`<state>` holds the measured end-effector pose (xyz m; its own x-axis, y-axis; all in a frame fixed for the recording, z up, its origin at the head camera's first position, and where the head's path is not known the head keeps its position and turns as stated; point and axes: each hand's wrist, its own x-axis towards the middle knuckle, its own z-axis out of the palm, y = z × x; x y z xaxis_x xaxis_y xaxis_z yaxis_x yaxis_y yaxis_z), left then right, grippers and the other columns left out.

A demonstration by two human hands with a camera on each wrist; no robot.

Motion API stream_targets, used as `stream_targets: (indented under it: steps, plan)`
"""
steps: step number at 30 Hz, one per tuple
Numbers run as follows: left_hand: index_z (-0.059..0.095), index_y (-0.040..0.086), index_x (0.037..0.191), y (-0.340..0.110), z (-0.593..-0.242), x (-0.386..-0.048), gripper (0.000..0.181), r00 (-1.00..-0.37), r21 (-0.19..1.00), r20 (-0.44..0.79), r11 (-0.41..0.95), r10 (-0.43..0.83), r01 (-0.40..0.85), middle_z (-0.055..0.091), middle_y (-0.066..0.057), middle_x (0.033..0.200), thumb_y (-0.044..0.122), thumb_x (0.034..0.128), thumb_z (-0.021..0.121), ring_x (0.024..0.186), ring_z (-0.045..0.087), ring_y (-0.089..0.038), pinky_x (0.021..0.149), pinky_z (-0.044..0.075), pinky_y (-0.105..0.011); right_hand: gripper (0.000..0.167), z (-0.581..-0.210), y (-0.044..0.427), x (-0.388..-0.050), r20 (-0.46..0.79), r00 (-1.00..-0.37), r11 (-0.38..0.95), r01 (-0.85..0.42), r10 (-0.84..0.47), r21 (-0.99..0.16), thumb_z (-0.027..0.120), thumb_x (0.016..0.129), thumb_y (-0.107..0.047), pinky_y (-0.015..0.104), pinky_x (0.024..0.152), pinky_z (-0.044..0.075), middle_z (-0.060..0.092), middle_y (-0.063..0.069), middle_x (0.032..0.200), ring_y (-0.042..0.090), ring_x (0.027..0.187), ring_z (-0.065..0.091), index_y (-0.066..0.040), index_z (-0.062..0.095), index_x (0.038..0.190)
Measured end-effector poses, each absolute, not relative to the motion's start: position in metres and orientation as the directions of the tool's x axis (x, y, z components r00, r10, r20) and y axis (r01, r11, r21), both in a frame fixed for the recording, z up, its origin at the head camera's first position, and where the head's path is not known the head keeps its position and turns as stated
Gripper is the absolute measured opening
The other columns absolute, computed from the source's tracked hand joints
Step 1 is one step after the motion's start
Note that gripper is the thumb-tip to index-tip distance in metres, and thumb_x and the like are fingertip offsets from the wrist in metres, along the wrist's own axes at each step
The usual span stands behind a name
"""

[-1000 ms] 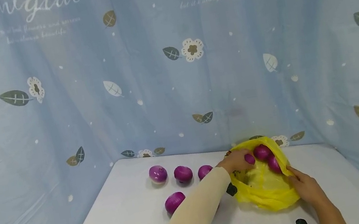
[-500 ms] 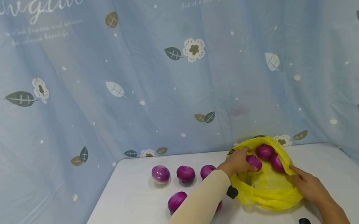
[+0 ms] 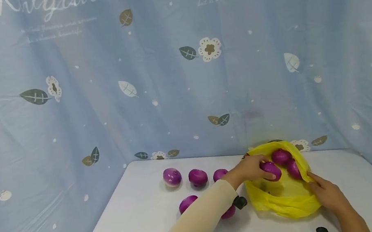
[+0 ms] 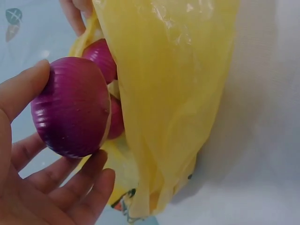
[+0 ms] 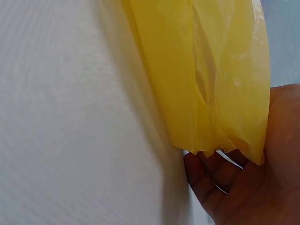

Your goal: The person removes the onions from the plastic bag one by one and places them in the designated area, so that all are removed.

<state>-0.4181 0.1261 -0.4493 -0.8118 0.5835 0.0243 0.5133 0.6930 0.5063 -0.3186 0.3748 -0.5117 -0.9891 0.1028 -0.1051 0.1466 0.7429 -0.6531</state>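
In the head view my left hand (image 3: 251,168) holds a purple onion (image 3: 271,170) at the mouth of a yellow plastic bag (image 3: 288,208). The left wrist view shows thumb and fingers around this onion (image 4: 72,108), just beside the bag's edge (image 4: 173,93). Two more onions, a rear onion (image 3: 281,156) and a front onion (image 3: 294,170), lie inside the bag. My right hand (image 3: 330,192) pinches the bag's right rim between thumb and fingers. Close up in the right wrist view, the yellow plastic (image 5: 225,93) partly hides those fingertips.
Left of the bag, several onions sit on the white table (image 3: 134,224), among them a pale-based onion (image 3: 172,177) and a darker onion (image 3: 198,177). My left sleeve (image 3: 197,222) partly covers others. A patterned blue curtain (image 3: 167,94) hangs behind the table.
More of the onion in my left hand shows now, and it sits slightly lower within the bag's mouth. My right hand keeps its hold on the rim. The head view has shifted slightly.
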Motion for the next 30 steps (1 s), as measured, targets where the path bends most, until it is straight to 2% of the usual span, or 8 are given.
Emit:
stream_targets:
  steps: [6,12,18,21,26,30]
  plan:
    - [0.062,0.027,0.123,0.116,-0.445,-0.412,0.054,-0.814,0.503,0.027,0.696,0.580,0.513,0.061,0.017,0.101,0.050,0.0776,0.078,0.086,0.054,-0.001,0.076,0.049,-0.018,0.064,-0.514,0.376,-0.320,-0.102,-0.990,0.743,0.139,0.095,-0.655,0.027,0.105,-0.042,0.070,0.102,0.019,0.019,0.038,0.146,0.060,0.130,0.020,0.002,0.019,0.151]
    - [0.063,0.029,0.124,0.102,-0.434,-0.403,0.055,-0.835,0.562,0.002,0.690,0.551,0.456,0.061,0.016,0.103,0.050,0.0761,0.080,0.088,0.054,-0.004,0.075,0.050,-0.022,0.066,-0.515,0.377,-0.320,-0.118,-0.988,0.736,0.153,0.099,-0.660,0.026,0.104,-0.044,0.071,0.102,0.018,0.017,0.038,0.147,0.060,0.131,0.017,0.001,0.018,0.151]
    - [0.063,0.028,0.124,0.086,-0.430,-0.402,0.055,-0.819,0.538,0.059,0.673,0.571,0.508,0.061,0.016,0.105,0.050,0.0767,0.079,0.089,0.055,-0.002,0.075,0.049,-0.019,0.066,-0.513,0.378,-0.321,-0.122,-0.988,0.734,0.155,0.099,-0.661,0.026,0.104,-0.046,0.072,0.101,0.018,0.016,0.038,0.147,0.061,0.131,0.017,0.000,0.017,0.151]
    - [0.063,0.027,0.122,0.076,-0.430,-0.401,0.053,-0.809,0.563,0.082,0.643,0.582,0.519,0.060,0.016,0.105,0.049,0.0770,0.079,0.090,0.055,-0.002,0.075,0.050,-0.019,0.066,-0.512,0.378,-0.320,-0.121,-0.989,0.740,0.146,0.088,-0.657,0.026,0.104,-0.045,0.072,0.101,0.018,0.016,0.039,0.147,0.061,0.130,0.017,0.001,0.018,0.151]
    - [0.062,0.026,0.125,0.059,-0.431,-0.396,0.054,-0.807,0.602,0.096,0.612,0.582,0.513,0.060,0.017,0.113,0.048,0.0778,0.079,0.094,0.056,-0.003,0.077,0.050,-0.019,0.065,-0.513,0.379,-0.321,-0.116,-0.990,0.744,0.138,0.082,-0.653,0.026,0.105,-0.044,0.072,0.101,0.018,0.017,0.039,0.146,0.061,0.130,0.017,0.002,0.018,0.151]
    - [0.062,0.029,0.127,0.043,-0.431,-0.391,0.056,-0.832,0.626,0.073,0.624,0.550,0.467,0.061,0.016,0.115,0.048,0.0773,0.080,0.094,0.057,-0.004,0.076,0.051,-0.020,0.065,-0.515,0.379,-0.323,-0.115,-0.990,0.748,0.140,0.086,-0.649,0.026,0.105,-0.044,0.072,0.100,0.018,0.017,0.039,0.146,0.061,0.130,0.018,0.001,0.017,0.151]
